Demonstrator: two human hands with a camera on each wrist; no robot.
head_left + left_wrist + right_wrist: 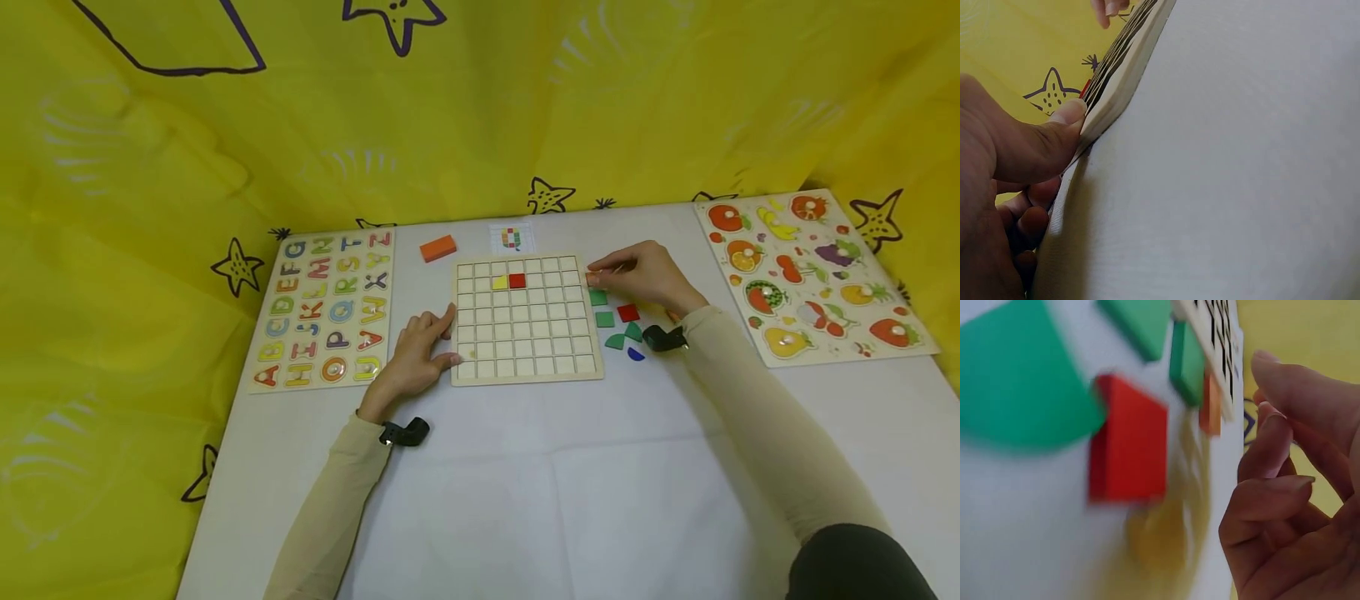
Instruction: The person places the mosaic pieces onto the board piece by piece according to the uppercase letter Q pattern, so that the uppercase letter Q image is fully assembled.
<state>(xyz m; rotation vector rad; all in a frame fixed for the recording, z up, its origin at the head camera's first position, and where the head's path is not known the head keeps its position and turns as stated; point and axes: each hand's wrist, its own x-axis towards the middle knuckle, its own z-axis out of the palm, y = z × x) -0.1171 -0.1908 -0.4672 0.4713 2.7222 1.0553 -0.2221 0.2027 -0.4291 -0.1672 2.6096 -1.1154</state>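
A wooden grid board [528, 380] lies mid-table, with a yellow piece [500, 283] and a red square [517, 282] in its upper rows. My left hand [412, 354] rests at the board's left edge. In the left wrist view its thumb [1038, 150] presses the board's corner, while the other fingers bend beside it. Off the board's upper right edge, my right hand [648, 273] reaches over an orange piece [1211, 409], its fingertips close to it. The right wrist view shows nothing between thumb and index finger.
Green pieces [604, 319], a red square [627, 312] and a blue half-round piece [636, 354] lie right of the board. Behind it are an orange block [438, 248] and a pattern card [512, 239]. A letter board [322, 312] stands left, a fruit board [813, 279] right.
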